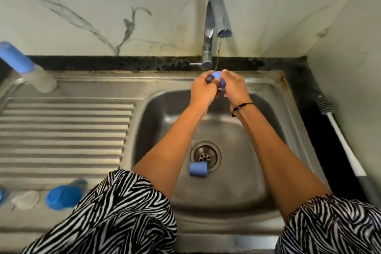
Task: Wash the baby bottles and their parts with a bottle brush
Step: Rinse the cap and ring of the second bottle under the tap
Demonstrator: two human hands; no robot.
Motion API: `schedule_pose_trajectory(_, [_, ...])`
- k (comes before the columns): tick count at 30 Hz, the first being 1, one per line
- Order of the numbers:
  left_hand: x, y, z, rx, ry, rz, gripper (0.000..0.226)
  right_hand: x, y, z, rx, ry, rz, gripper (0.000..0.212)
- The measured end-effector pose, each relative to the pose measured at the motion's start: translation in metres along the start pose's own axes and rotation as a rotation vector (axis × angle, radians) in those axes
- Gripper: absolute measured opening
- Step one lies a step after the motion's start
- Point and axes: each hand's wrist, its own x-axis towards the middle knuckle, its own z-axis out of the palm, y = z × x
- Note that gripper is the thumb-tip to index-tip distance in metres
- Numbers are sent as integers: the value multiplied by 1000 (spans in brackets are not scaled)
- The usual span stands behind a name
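Both hands are raised over the back of the sink [268,150], under a thin stream of water from the tap [216,16]. Between them is a small blue bottle part [218,75]. My left hand [203,88] and my right hand [234,86] both grip it with curled fingers; most of the part is hidden by them. A blue cap [198,168] lies on its side in the basin next to the drain [205,156]. The bottle brush [338,130], with a white handle, lies on the dark counter to the right of the sink.
A baby bottle with a blue cap [26,68] stands at the back left of the ribbed draining board [61,130]. At the board's front edge lie a blue cap [64,196] and a pale teat-like part [25,199]. A marble wall backs the sink.
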Motion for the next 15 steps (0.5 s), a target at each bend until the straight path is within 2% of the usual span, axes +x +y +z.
schedule_pose_trajectory(4, [10, 8, 3, -2, 79, 3, 14, 3, 8, 1, -139, -37, -134, 19])
schedule_pose_trajectory(7, [9, 12, -1, -133, 113, -163, 33, 3, 26, 1, -470, -62, -413, 18])
schedule_pose_trajectory(9, [6, 14, -5, -249, 78, -288, 38, 2, 31, 3, -613, -67, -474, 16])
schedule_pose_trajectory(10, [3, 14, -7, -254, 37, -296, 37, 1, 31, 5, -572, -53, -450, 16])
schedule_pose_trajectory(13, [0, 14, -8, -74, -81, -128, 25, 3, 19, 12, -253, 32, -225, 20])
schedule_pose_trajectory(15, [1, 20, -8, -16, -54, -52, 23, 4, 13, 15, -183, 85, -194, 19])
